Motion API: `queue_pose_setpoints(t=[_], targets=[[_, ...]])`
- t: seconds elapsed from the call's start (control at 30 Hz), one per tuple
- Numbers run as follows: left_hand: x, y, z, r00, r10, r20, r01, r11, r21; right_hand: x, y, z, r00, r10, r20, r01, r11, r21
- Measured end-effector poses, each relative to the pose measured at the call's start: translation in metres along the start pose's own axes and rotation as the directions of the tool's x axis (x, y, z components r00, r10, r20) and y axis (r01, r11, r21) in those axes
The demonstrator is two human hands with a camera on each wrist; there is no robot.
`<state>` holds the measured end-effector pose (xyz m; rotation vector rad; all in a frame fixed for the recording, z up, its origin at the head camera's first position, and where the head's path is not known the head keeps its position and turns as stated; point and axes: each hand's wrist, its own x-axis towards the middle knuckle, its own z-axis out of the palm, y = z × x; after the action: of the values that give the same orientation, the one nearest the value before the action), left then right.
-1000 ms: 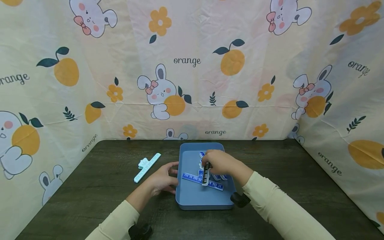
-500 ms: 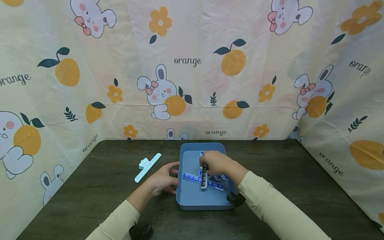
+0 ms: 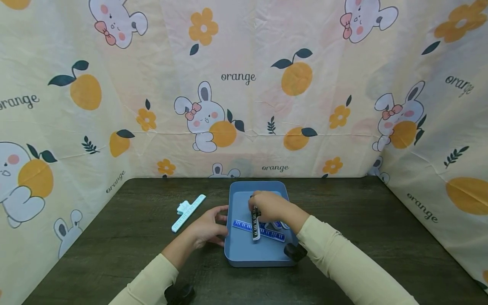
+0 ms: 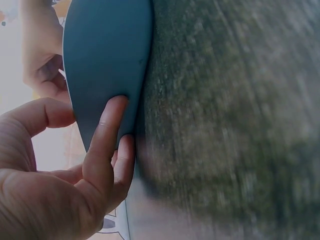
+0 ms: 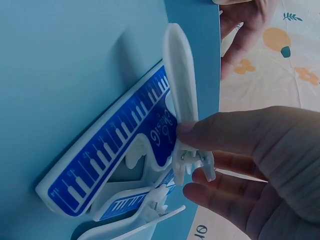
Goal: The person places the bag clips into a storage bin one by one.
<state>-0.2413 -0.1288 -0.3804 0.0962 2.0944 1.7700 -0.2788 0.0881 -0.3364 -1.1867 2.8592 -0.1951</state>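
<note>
In the head view, my right hand [image 3: 272, 207] pinches a music clip [image 3: 255, 224] over a blue tray [image 3: 263, 259]. The clip's front has black and white piano keys; the right wrist view shows its plain white back [image 5: 180, 75] and spring, with the thumb pressed near the spring. Beneath it lies a blue piano-key clip [image 5: 112, 145] in the tray. Other clips [image 5: 132, 205] lie close to it, partly hidden by my hand. My left hand [image 3: 209, 227] touches the tray's left side, its fingertips on the outer wall [image 4: 107, 45].
A pale mint clip [image 3: 188, 213] lies on the dark wooden table [image 3: 145, 216], left of the tray. Behind the table hangs a cloth [image 3: 251, 110] printed with rabbits and oranges. A dark device [image 3: 295, 252] is worn at the right wrist.
My right hand has moved left over the tray with the black-and-white clip. The left hand stays against the tray's side, and the tray has not visibly moved.
</note>
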Motion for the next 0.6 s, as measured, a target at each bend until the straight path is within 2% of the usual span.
queue_pose_setpoints(t=[0.43, 0.6], targets=[[0.0, 0.0, 0.001, 1.0, 0.007, -0.001, -0.007, 1.0, -0.01, -0.004, -0.002, -0.006, 1.0, 0.02, 0.004, -0.02, 1.0, 0.015], [0.0, 0.0, 0.001, 1.0, 0.006, -0.006, -0.006, 1.0, -0.008, -0.01, 0.0, -0.01, 0.999, 0.031, -0.03, -0.03, 0.999, 0.029]])
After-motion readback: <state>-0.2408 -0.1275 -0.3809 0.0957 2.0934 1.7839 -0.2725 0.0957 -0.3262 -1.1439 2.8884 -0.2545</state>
